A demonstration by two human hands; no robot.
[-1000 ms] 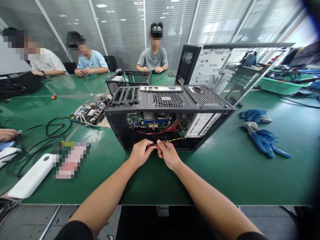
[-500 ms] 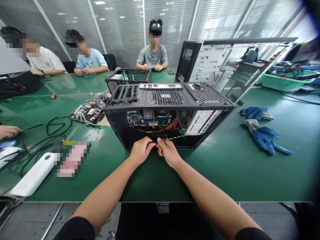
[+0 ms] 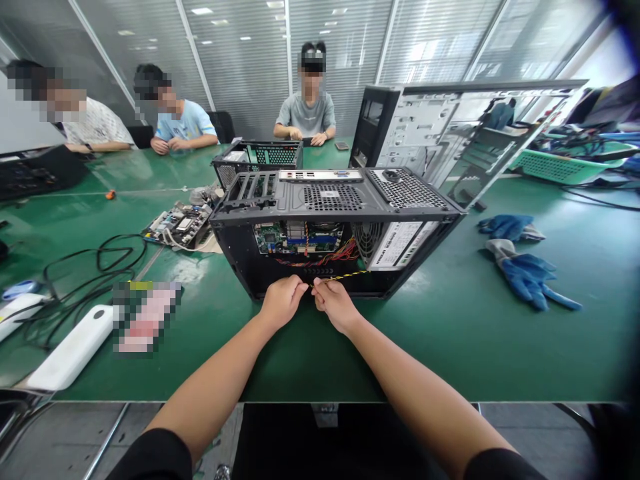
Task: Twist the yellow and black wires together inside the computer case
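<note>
A black computer case lies on its side on the green table, its open side facing me, with a motherboard, red wires and a power supply inside. A yellow-and-black twisted cable runs from the case's lower edge toward me. My left hand and my right hand meet at the front rim of the case, both closed in a pinch on the near end of that cable.
A loose circuit board and black cables lie to the left, with white devices nearer. Blue gloves lie right. A second open case and a green basket stand behind. Three people sit across the table.
My hands have stayed pinched on the cable at the case's front rim, barely shifting. A hand at the left edge has left the view.
</note>
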